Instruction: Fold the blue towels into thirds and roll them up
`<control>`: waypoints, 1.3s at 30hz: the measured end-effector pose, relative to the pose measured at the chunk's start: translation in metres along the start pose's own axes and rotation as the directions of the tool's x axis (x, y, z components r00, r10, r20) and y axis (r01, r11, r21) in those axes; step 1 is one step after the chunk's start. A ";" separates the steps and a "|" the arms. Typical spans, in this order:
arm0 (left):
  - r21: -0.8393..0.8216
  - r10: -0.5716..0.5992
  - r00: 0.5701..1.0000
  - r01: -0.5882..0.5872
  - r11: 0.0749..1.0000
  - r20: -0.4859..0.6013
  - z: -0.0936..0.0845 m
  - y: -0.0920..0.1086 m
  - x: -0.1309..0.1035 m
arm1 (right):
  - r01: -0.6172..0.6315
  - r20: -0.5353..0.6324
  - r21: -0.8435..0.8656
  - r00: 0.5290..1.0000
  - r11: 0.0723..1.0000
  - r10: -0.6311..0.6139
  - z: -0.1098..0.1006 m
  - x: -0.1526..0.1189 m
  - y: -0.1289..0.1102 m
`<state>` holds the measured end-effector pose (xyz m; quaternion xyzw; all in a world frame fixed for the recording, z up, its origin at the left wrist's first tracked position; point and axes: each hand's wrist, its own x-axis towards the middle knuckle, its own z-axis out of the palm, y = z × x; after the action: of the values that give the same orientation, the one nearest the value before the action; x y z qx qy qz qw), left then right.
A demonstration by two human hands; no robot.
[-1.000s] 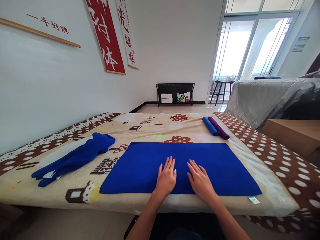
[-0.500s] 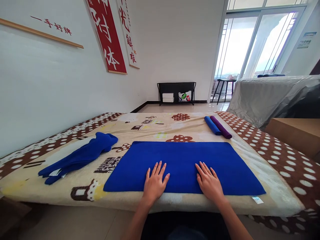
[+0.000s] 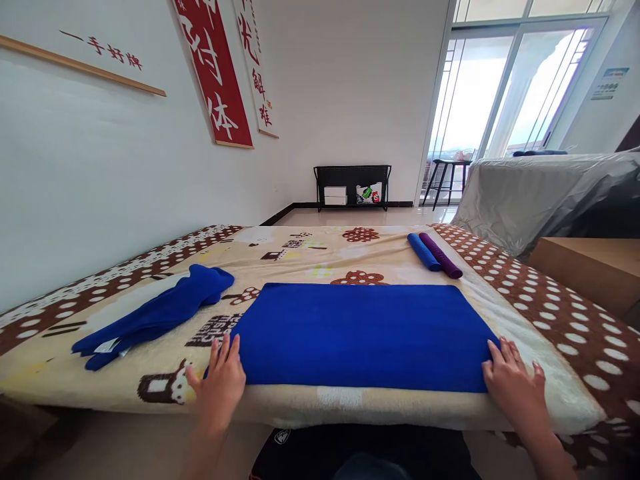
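Observation:
A blue cloth (image 3: 360, 337) lies flat and smooth near the front edge of the patterned blanket. Over its left front corner is my left hand (image 3: 220, 373), fingers apart and pointing forward. My right hand (image 3: 515, 380) rests at the right front corner, fingers slightly bent and spread, covering that corner. Neither hand visibly grips the fabric. To the left lies a crumpled blue cloth (image 3: 160, 317) with a white tag. Farther back on the right, a blue roll (image 3: 424, 252) and a purple roll (image 3: 441, 256) lie side by side.
The cream blanket (image 3: 290, 263) has brown dotted borders. A cardboard box (image 3: 590, 270) stands at the right, beside furniture under a plastic cover (image 3: 530, 193). Against the back wall is a black rack (image 3: 353, 177), with a black stool (image 3: 450, 175) to its right.
Both hands have moved outward from the middle of the flat cloth, the left one to its left front corner and the right one to its right front corner.

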<state>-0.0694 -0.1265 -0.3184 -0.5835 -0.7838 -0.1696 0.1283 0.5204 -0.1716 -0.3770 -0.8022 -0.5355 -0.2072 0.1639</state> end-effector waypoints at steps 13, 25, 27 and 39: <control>-0.368 0.652 0.714 -0.551 0.749 0.257 0.005 0.236 -0.013 | 0.332 0.323 0.493 0.788 0.804 -0.524 -0.055 0.016 -0.230; 0.004 0.091 0.972 -0.094 0.996 0.215 0.021 0.000 0.047 | -0.054 0.289 0.013 0.956 0.998 0.048 0.011 0.043 -0.012; 0.044 0.070 0.976 -0.081 0.996 0.208 0.019 -0.009 0.046 | -0.056 0.280 -0.040 0.958 0.998 0.065 0.011 0.044 -0.009; -0.339 0.681 0.642 -0.591 0.732 0.352 0.024 0.246 0.031 | 0.502 0.323 0.507 0.643 0.701 -0.694 -0.024 0.069 -0.247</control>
<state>0.1570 -0.0253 -0.2996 -0.8543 -0.5137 -0.0475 -0.0640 0.3109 -0.0362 -0.3115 -0.5520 -0.8262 0.0664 0.0909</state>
